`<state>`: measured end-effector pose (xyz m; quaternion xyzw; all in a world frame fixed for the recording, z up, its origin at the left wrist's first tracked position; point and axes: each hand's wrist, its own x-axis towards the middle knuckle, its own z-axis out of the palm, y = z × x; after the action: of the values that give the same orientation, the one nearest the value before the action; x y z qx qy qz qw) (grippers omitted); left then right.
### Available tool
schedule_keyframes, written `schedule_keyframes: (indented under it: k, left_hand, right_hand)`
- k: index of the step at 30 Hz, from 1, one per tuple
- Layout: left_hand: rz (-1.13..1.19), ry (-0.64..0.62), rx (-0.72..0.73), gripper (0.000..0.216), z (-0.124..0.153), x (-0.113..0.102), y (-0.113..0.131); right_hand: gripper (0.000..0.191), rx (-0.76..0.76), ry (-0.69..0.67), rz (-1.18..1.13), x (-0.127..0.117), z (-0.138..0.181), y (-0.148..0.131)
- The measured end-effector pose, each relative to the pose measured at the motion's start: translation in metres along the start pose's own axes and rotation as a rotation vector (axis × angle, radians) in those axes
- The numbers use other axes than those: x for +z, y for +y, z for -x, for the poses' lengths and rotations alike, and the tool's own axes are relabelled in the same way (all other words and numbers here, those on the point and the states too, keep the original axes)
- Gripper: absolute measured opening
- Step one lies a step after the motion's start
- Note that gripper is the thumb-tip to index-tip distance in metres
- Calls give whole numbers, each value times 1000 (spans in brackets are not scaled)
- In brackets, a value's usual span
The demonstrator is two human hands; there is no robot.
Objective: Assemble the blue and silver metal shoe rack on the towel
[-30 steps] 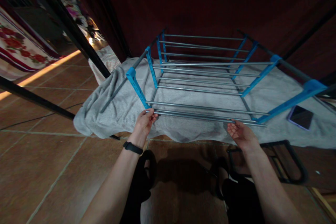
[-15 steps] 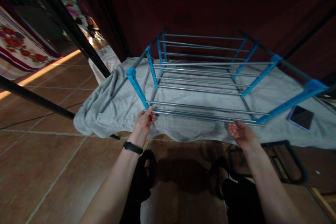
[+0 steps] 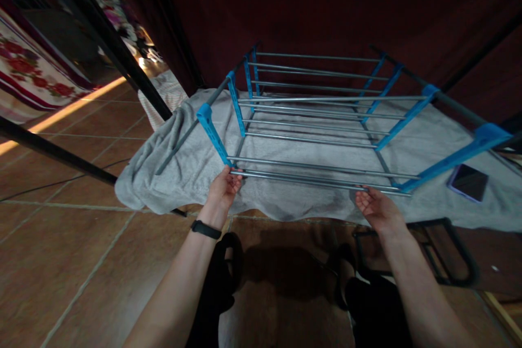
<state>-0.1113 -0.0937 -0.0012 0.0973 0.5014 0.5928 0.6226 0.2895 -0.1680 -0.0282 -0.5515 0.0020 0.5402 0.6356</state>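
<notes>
A rack of grey metal tubes with blue plastic side brackets [image 3: 214, 136] lies on a grey blanket [image 3: 293, 206]. Along its near edge runs a metal tube [image 3: 297, 178], close beside another tube of the rack. My left hand [image 3: 225, 189] has its fingers closed round the tube's left end, right below the nearest left bracket. Toward the other end, my right hand [image 3: 377, 207] grips the same tube with thumb and fingertips, a little short of the right bracket [image 3: 448, 160]. Whether the tube's ends sit in the brackets is hard to make out.
A phone [image 3: 468, 182] lies on the blanket at the right. Black metal poles [image 3: 61, 152] stand at the left, with a cable on the tiled floor [image 3: 73, 261]. A dark red curtain [image 3: 326, 5] hangs behind. A black metal frame [image 3: 448, 253] is below the right edge.
My left hand's thumb and fingers have shifted slightly at the tube's left end, which sits marginally more to the right. The right hand and the rack stay nearly still.
</notes>
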Motion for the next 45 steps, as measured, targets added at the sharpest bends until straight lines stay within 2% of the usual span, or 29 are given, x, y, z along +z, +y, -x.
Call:
schedule_keyframes:
  k: [4,9,23,28,33,45]
  left_hand:
    - [19,14,-27,30,0,-1,1]
    - [33,33,16,30,1,-3,0]
    - [73,86,66,33,3,1,2]
    - [67,100,73,33,0,0,2]
    - [48,92,20,36,-6,-3,2]
    - [50,107,-21,37,-1,-3,5]
  right_hand:
    - [19,1,5,6,1,1,-1]
    - [21,21,-16,15,3,4,-2]
    - [18,-43,-60,-39,-4,-1,-3]
    - [17,-91,-84,-65,-2,2,-3]
    - [17,-162,-102,-78,2,4,-3]
    - [9,-267,-98,-88,5,9,-2]
